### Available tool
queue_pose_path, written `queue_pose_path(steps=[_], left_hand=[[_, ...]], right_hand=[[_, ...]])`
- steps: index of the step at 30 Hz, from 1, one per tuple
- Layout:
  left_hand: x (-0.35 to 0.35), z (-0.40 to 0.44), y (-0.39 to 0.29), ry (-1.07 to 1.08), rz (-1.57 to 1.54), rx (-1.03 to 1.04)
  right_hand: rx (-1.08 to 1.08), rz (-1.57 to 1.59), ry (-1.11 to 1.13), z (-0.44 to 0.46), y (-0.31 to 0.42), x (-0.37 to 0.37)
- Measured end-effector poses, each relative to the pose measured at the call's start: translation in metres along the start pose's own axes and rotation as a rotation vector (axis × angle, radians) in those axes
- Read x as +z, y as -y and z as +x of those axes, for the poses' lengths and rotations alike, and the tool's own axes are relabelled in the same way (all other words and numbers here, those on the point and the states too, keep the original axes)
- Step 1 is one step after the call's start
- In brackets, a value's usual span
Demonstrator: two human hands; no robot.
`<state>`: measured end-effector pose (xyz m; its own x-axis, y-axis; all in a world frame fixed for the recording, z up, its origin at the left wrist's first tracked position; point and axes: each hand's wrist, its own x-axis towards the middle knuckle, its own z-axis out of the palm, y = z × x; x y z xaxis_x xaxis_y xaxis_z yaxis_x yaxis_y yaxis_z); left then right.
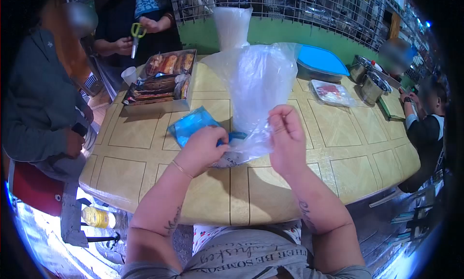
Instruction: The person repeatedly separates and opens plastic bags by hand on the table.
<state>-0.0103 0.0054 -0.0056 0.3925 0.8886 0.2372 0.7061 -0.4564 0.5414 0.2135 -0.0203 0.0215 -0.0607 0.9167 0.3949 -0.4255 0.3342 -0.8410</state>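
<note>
A tall, clear plastic bag (263,81) stands on the table in front of me, whitish inside. My right hand (288,139) is closed, with thumb and fingertips pinching the clear plastic at the bag's lower right. Just left of it, my left hand (205,146) has its fingers curled around blue plastic. A shiny blue plastic packet (186,126) shows beyond that hand, and a darker blue end pokes out past its fingertips against the clear plastic. Whether both blue parts are one piece is hidden by the hand. Dark lettering shows below the fingers.
At the left stands a box (181,105) of packaged goods beside a white cup (129,75). Across the table a person holds green-handled scissors (137,35). A blue-lidded container (321,61), a wrapped tray (332,93) and metal pots (372,89) sit right. Other people are at both sides.
</note>
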Motion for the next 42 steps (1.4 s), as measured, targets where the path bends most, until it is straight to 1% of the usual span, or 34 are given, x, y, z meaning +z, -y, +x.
queue_pose_path(steps=[1, 4, 7, 10, 13, 14, 16, 17, 18, 20, 22, 25, 26, 28, 29, 32, 34, 35, 36, 37, 40, 42], left_hand=[[-0.001, 0.003, -0.001, 0.016, -0.071, -0.002], [-0.016, 0.004, -0.018, -0.212, -0.342, 0.194], [-0.021, -0.003, -0.036, -0.170, -1.000, 0.171], [-0.014, -0.011, -0.049, -0.142, -0.760, 0.142], [-0.011, -0.015, -0.053, -0.066, -0.480, 0.110], [-0.012, -0.016, -0.050, -0.127, -0.549, 0.030], [-0.021, -0.016, -0.038, -0.243, -0.678, -0.131], [-0.023, -0.014, -0.024, -0.349, -0.854, -0.095], [-0.025, -0.010, -0.010, -0.455, -1.027, -0.056], [-0.037, -0.005, 0.000, -0.524, -1.185, -0.072], [-0.041, -0.002, 0.002, -0.571, -1.285, -0.078], [-0.043, 0.001, -0.005, -0.641, -1.314, -0.223], [-0.043, 0.000, 0.000, -0.659, -1.290, -0.212], [-0.042, 0.003, 0.008, -0.687, -1.241, -0.186], [-0.042, 0.003, 0.009, -0.737, -1.214, -0.188], [-0.043, 0.005, 0.003, -0.862, -1.128, -0.206], [-0.044, 0.003, 0.008, -0.925, -1.061, -0.237], [-0.043, 0.002, 0.011, -0.921, -1.038, -0.214], [-0.043, 0.002, 0.016, -0.918, -1.014, -0.188], [-0.043, 0.002, 0.018, -0.916, -0.990, -0.161], [-0.044, 0.000, 0.022, -0.888, -0.959, -0.195], [-0.044, 0.002, 0.028, -0.905, -0.793, -0.154]], right_hand=[[-0.010, 0.061, -0.003, 0.003, 0.004, -0.006], [0.071, 0.313, 0.135, 0.010, 0.007, -0.024], [0.099, 0.184, 0.120, 0.011, 0.015, -0.012], [0.058, -0.025, 0.281, 0.002, 0.010, -0.007], [0.187, -0.146, 0.452, -0.002, 0.016, 0.001], [0.200, -0.166, 0.346, -0.004, 0.015, 0.006], [0.277, -0.463, 0.335, 0.001, 0.017, 0.000], [0.317, -0.610, 0.325, 0.003, 0.019, -0.006], [0.379, -0.553, 0.349, 0.006, 0.019, -0.011], [0.500, -0.440, 0.398, 0.011, 0.016, -0.026], [0.505, -0.270, 0.356, 0.016, 0.015, -0.036], [0.483, 0.019, 0.233, 0.017, 0.021, -0.040], [0.469, 0.121, 0.180, 0.017, 0.023, -0.040], [0.412, 0.373, 0.214, 0.021, 0.019, -0.049], [0.380, 0.497, 0.228, 0.023, 0.019, -0.053], [0.321, 0.301, 0.074, 0.018, 0.026, -0.029], [0.266, 0.096, 0.158, 0.014, 0.019, -0.029], [0.240, -0.004, 0.202, 0.012, 0.016, -0.028], [0.308, -0.157, 0.152, 0.010, 0.018, -0.024], [0.302, -0.180, 0.109, 0.008, 0.017, -0.024], [0.275, -0.230, -0.002, 0.007, 0.015, -0.022], [0.252, -0.237, -0.055, 0.009, 0.020, -0.025]])
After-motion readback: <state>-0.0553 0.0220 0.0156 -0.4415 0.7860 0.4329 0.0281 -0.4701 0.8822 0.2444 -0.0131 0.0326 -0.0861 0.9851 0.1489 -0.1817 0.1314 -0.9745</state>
